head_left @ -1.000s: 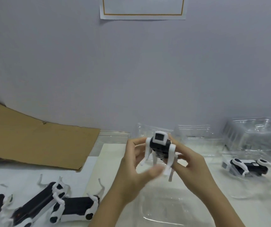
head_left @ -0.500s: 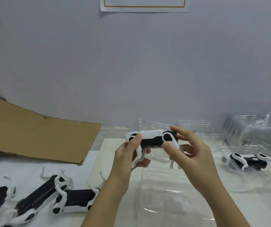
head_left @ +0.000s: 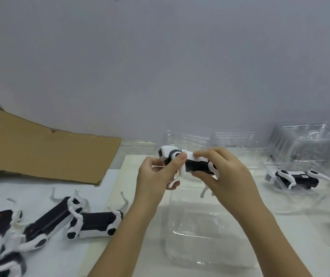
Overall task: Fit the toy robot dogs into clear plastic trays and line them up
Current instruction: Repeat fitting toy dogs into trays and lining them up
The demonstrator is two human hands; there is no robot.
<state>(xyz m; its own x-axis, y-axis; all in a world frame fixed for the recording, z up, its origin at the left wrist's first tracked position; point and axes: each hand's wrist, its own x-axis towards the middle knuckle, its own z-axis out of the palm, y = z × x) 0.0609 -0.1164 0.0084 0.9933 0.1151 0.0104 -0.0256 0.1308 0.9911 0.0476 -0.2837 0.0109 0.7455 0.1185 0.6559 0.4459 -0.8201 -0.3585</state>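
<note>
Holding toy dog (head_left: 197, 166) just above clear tray (head_left: 200, 246); left grip (head_left: 156, 177) pinching white end, right grip (head_left: 228, 176) clamped round body.

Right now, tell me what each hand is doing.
Left hand: pinches the toy robot dog at one end.
Right hand: grips the same dog's other end.

Toy dog (head_left: 198, 165) held between left hand (head_left: 154, 180) and right hand (head_left: 230, 176), above front tray (head_left: 206, 246) on table (head_left: 309, 252). Loose dogs (head_left: 96, 223) lay left. Cardboard (head_left: 46, 154) behind them, against wall (head_left: 160, 66). Second dog (head_left: 299, 177) sat right, tray stack (head_left: 309, 140) behind it.
</note>
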